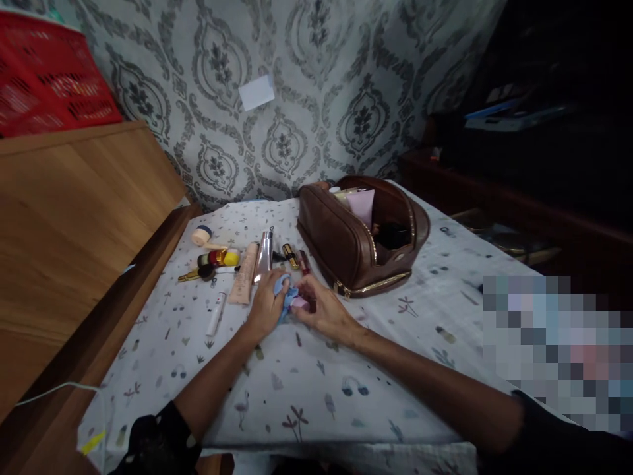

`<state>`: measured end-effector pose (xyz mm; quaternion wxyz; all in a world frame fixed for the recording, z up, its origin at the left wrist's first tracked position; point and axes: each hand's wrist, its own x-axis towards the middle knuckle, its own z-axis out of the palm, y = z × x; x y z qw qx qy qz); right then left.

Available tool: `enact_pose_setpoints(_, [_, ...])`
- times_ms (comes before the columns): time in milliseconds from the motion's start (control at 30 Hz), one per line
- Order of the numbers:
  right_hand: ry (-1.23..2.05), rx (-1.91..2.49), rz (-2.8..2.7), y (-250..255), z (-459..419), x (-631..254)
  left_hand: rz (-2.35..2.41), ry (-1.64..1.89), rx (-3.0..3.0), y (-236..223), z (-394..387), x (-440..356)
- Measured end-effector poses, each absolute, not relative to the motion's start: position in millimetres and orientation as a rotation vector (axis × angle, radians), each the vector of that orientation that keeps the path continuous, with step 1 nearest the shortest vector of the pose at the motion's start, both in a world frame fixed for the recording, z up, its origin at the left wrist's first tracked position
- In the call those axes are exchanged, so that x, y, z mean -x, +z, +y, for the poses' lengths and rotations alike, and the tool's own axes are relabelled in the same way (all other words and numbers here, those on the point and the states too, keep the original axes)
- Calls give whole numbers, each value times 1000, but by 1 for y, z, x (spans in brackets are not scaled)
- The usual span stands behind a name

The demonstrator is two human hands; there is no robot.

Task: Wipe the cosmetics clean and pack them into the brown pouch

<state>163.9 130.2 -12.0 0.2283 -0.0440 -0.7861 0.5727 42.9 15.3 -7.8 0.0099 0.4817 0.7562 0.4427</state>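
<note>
My left hand [267, 303] is closed around a crumpled light blue cloth [283, 287]. Close against it, my right hand [326, 310] grips a small pinkish-lilac item [299, 303], its kind partly hidden by the fingers and cloth. Just beyond the hands lie a silver tube [264, 254], a beige tube [243, 280], a black-and-gold lipstick [290, 256] and a dark red small tube [303, 262]. A white stick-like tube [215, 315] is left of my left hand. The brown cosmetic bag [331, 234] stands unzipped behind my right hand, a pale pink tube [362, 206] sticking out.
Several small cosmetics, including a yellow-capped jar [231, 257] and a round beige container [201, 235], lie at the left on the patterned tablecloth [287, 382]. A wooden panel [89, 211] borders the left side, with a red basket [49, 72] above. A patterned wall rises behind.
</note>
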Motion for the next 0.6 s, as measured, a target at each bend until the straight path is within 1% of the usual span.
enact_pose_setpoints(133, [1673,124,-2103,-7,131,-167,2429,1349,-1401,-5,10,-32])
enact_pose_setpoints(300, [1803,164,-2006,-7,136,-166,2384,1497,-1252,-5,7,-23])
enact_pose_setpoints(467, [2008,308,-1830,-10,140,-159,2311,1689,-1087,-4,8,-21])
enact_pose_setpoints(600, [2027,378,-1788,-8,142,-156,2254,1757,-1006,-6,8,-14])
